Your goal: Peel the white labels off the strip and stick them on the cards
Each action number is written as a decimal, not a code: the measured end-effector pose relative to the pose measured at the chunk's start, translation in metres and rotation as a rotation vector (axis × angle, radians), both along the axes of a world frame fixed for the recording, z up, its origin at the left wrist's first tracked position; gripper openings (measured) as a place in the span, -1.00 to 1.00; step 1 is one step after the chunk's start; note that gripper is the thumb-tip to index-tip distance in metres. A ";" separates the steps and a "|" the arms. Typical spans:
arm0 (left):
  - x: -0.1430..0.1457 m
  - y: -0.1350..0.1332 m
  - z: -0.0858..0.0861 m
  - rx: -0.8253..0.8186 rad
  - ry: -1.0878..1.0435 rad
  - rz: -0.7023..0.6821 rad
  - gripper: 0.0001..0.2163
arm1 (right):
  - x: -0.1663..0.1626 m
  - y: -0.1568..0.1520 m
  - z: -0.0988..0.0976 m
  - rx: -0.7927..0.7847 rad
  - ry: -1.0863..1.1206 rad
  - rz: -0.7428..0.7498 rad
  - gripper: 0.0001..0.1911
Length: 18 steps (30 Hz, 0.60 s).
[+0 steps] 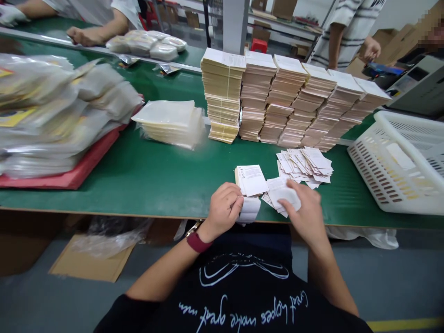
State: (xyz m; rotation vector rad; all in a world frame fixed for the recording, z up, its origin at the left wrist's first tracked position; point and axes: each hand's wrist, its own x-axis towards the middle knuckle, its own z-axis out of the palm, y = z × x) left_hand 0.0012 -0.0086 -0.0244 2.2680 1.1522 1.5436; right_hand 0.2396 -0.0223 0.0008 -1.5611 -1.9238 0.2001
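My left hand (225, 208) is closed in a pinch at the table's front edge, on a curled white paper strip (250, 209) that bends down toward my body. Just beyond it lies a small neat stack of printed cards (252, 179). My right hand (307, 210) has its thumb and fingers on a white paper slip (290, 197), low over several loose slips. Behind that hand is a messy heap of printed cards (305, 164). Whether the slip is stuck to anything beneath it cannot be made out.
Tall stacks of cards (255, 92) line the back of the green table (166, 185). A white plastic basket (367, 171) stands right. Clear bags (169, 118) and a large pile of filled bags (52, 120) are left. Across the table rests a co-worker's hand (85, 36); another person stands back right.
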 end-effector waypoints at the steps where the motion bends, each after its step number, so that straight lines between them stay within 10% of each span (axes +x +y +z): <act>1: 0.001 0.000 0.000 0.006 0.012 -0.004 -0.81 | -0.010 -0.006 -0.001 -0.066 0.145 0.112 -0.56; 10: -0.001 -0.019 0.017 0.138 0.299 0.095 -0.78 | -0.051 -0.015 -0.008 -0.133 0.541 0.269 -0.93; 18: -0.002 -0.010 0.011 0.029 0.195 -0.092 -0.87 | -0.042 -0.014 -0.006 0.591 0.159 0.384 -0.71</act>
